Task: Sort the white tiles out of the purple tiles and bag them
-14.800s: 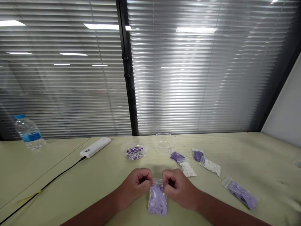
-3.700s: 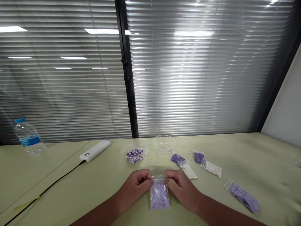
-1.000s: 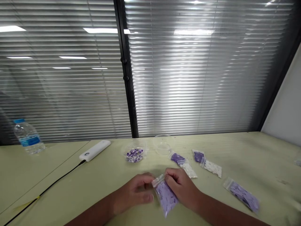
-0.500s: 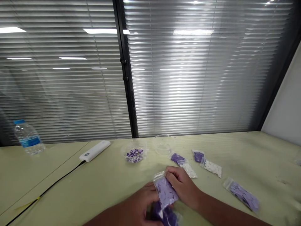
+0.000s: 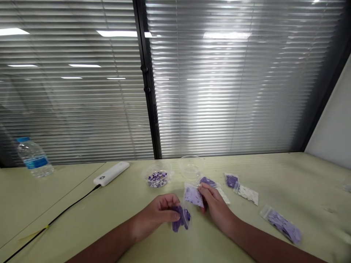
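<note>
My left hand [image 5: 161,212] pinches a small clear bag of dark purple pieces [image 5: 181,218], which hangs over the table. A bag of light lilac pieces [image 5: 193,195] is gripped at its right edge by my right hand [image 5: 212,204]. Just behind my right hand lie another dark purple bag [image 5: 207,181] and a white bag [image 5: 225,195], partly covered by the hand. Behind my left hand stands a clear round container [image 5: 157,179] with purple and white bits in it.
A clear round lid or dish [image 5: 191,167] sits at the back. Rightward lie a purple bag [image 5: 231,181], a white bag [image 5: 248,194] and a lilac bag [image 5: 284,225]. At left are a white power bank [image 5: 112,174], its black cable [image 5: 72,207] and a water bottle [image 5: 35,160].
My hands have moved apart and farther forward. The dark purple bag has risen from low in front with my left hand, and the lilac bag has moved forward with my right hand.
</note>
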Demonstrator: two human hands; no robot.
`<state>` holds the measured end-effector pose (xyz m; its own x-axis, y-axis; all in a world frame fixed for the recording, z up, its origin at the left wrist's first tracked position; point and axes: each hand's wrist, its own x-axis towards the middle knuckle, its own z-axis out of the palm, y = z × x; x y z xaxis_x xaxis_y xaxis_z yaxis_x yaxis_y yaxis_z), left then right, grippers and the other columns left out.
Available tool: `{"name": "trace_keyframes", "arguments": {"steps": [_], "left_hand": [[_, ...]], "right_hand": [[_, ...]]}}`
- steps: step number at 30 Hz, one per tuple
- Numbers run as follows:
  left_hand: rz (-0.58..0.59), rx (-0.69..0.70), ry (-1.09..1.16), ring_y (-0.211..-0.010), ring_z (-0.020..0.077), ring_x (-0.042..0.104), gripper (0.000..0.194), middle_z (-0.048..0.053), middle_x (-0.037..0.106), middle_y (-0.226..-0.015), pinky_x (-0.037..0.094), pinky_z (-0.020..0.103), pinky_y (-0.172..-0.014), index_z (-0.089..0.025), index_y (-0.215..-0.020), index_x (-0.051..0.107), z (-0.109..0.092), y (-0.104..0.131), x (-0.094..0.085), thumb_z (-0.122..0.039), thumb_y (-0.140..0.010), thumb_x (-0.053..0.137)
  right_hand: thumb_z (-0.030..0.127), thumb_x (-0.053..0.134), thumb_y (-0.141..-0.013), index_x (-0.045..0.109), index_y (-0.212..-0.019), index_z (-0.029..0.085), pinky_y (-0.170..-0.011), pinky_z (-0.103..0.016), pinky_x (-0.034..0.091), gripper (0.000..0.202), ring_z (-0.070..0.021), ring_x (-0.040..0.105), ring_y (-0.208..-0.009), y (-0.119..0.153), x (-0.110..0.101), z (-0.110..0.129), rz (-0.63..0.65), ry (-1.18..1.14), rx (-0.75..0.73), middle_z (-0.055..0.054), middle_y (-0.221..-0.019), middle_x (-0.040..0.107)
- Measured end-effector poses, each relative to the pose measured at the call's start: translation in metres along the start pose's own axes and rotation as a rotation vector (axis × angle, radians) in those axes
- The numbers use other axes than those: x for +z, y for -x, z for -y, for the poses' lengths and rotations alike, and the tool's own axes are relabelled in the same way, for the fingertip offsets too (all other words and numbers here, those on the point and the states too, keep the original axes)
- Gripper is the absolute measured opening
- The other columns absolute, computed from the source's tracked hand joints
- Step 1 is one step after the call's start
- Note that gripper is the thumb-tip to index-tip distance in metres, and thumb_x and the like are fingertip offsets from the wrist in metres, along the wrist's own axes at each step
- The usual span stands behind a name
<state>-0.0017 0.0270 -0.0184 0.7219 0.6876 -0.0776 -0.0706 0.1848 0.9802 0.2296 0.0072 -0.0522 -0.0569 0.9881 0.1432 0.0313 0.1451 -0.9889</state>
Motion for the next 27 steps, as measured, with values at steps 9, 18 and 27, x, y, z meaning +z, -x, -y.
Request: {"name": "trace_keyframes", "arguments": {"steps": [9,18,27], "left_hand": [[-0.065,-0.004,0.109,-0.079,0.0172,0.064,0.026,0.007,0.072,-0.09,0.046,0.025,-0.072,-0.013,-0.099,0.074,-0.004,0.001,0.004,-0.026,-0.078,0.082],[-0.103,-0.033,0.166,-0.081,0.0208,0.067,0.022,0.012,0.077,-0.093,0.051,0.032,-0.076,-0.013,-0.095,0.068,-0.002,0.002,-0.001,-0.021,-0.075,0.069],[-0.102,0.011,0.247,-0.087,0.0257,0.071,0.019,0.009,0.074,-0.087,0.052,0.034,-0.076,-0.016,-0.091,0.065,0.0,-0.001,-0.005,-0.013,-0.073,0.064]], "right_hand": [[0.049,0.046,-0.103,0.048,-0.072,0.023,-0.062,-0.029,0.036,0.041,-0.0143,0.044,-0.054,0.0,-0.002,-0.001,0.044,0.006,-0.038,0.006,-0.053,0.049],[0.048,0.051,-0.101,0.047,-0.075,0.023,-0.059,-0.028,0.036,0.036,-0.0133,0.044,-0.054,0.002,0.0,0.001,0.046,0.004,-0.062,0.007,-0.058,0.047],[0.038,0.048,-0.099,0.045,-0.071,0.023,-0.059,-0.028,0.036,0.031,-0.0137,0.042,-0.056,0.005,0.0,0.004,-0.011,0.071,-0.069,0.006,-0.056,0.044]]}}
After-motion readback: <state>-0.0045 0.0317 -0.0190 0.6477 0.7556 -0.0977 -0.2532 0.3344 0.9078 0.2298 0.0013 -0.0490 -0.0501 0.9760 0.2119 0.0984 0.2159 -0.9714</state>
